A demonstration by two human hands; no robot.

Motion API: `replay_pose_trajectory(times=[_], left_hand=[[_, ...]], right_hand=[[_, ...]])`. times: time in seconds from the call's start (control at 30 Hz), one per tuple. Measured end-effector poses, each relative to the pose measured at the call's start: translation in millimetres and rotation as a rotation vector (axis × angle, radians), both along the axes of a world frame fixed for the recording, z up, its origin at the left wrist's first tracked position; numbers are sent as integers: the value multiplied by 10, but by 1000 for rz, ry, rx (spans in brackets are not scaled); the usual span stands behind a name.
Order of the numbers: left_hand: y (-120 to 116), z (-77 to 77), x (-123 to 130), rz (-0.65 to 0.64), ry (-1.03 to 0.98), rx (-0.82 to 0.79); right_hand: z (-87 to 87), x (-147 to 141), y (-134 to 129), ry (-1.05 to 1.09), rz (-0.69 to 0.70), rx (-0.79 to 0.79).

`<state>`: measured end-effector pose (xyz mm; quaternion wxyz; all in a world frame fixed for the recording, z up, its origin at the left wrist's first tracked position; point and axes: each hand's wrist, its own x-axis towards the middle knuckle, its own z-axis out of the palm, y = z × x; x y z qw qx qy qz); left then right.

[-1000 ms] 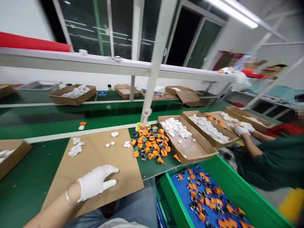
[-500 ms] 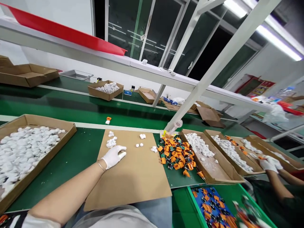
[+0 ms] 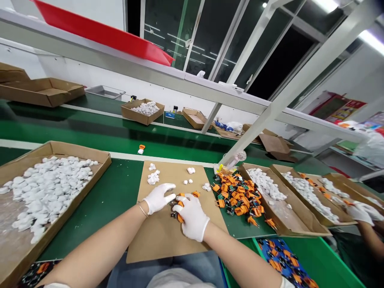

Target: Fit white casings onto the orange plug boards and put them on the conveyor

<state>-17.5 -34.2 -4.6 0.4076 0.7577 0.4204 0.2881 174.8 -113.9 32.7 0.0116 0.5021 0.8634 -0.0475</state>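
Two gloved hands meet at orange-and-black parts (image 3: 177, 209) between boxes of white pieces

At the far left, a large cardboard box (image 3: 103, 160) holds a broad spread of white pieces (image 3: 57, 180), with part of its floor bare. Behind it, across the green surface (image 3: 102, 134), stand an open cardboard box, a grey tray (image 3: 105, 92) and a small cardboard box (image 3: 138, 115) heaped with white pieces.

The left hand (image 3: 160, 197), in a white glove, is over the cardboard sheet (image 3: 162, 244), its thumb and fingers parted and open, just beside the orange-and-black parts. These lie on the sheet, under and beside the right hand (image 3: 186, 208). Its gloved fingers curl down over them; whether they grip one cannot be told. Small white lumps (image 3: 153, 177) sit in groups near the sheet's far end.

Right of the sheet is a loose pile of orange parts (image 3: 240, 194). Next comes a long cardboard box (image 3: 306, 222), white pieces gathered toward its far end, then another with a long heap of white pieces. Below them, a green bin (image 3: 336, 256) contains more orange parts on a blue surface. At the far right, another person's gloved hands (image 3: 364, 212) are by the boxes.
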Motion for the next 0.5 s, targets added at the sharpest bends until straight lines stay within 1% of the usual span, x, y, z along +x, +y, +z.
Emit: replay_pose_trajectory(times=[0.13,0.2,0.27,0.33,0.4,0.47,0.5], left_hand=[[-84,55,24,-141,77,49],[-113,93,33,-193,109,75],[-131,116,44,-225,137,104],[-141,116,56,-234,159,128],[-143,100,65,-221,170,144],[-143,83,67,-187,174,152],[-145,79,66,-163,174,155]], right_hand=[[-148,172,-105,176,-33,-18],[-278,261,-181,235,-55,-18],[-440,332,-251,270,-67,44],[-603,384,-302,289,-62,133],[-727,421,-329,303,-60,224],[-775,452,-329,322,-65,295],[-764,469,-316,334,-49,312]])
